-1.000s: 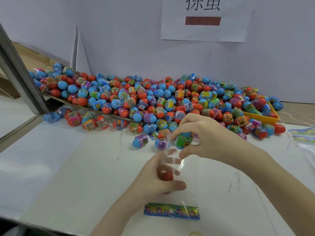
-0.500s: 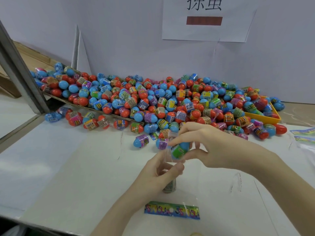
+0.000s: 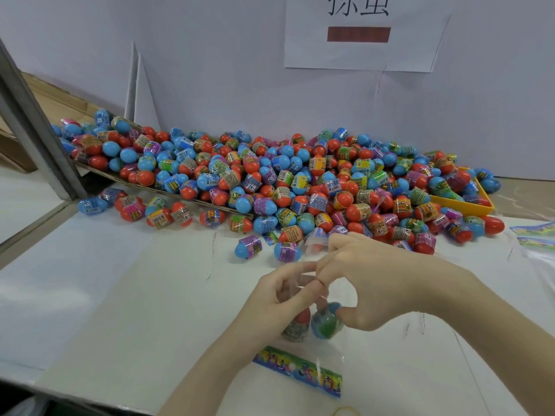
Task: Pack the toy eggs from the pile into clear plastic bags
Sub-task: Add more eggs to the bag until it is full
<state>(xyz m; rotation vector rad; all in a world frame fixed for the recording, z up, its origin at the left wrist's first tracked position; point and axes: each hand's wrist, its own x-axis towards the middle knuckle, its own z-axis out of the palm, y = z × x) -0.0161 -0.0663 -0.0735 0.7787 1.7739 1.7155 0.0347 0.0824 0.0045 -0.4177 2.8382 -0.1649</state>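
Clear plastic of the bag [image 3: 303,352] is pinched at its mouth between my left hand [image 3: 279,298] and the curled fingers of my right hand [image 3: 369,283]. Inside it a red egg [image 3: 297,325] and a blue egg [image 3: 326,322] sit side by side, my right thumb touching the blue one. The bag's printed header strip [image 3: 297,370] lies on the white table [image 3: 120,295]. Beyond my hands spreads the egg pile [image 3: 270,181], with a yellow tray [image 3: 462,202] at its right.
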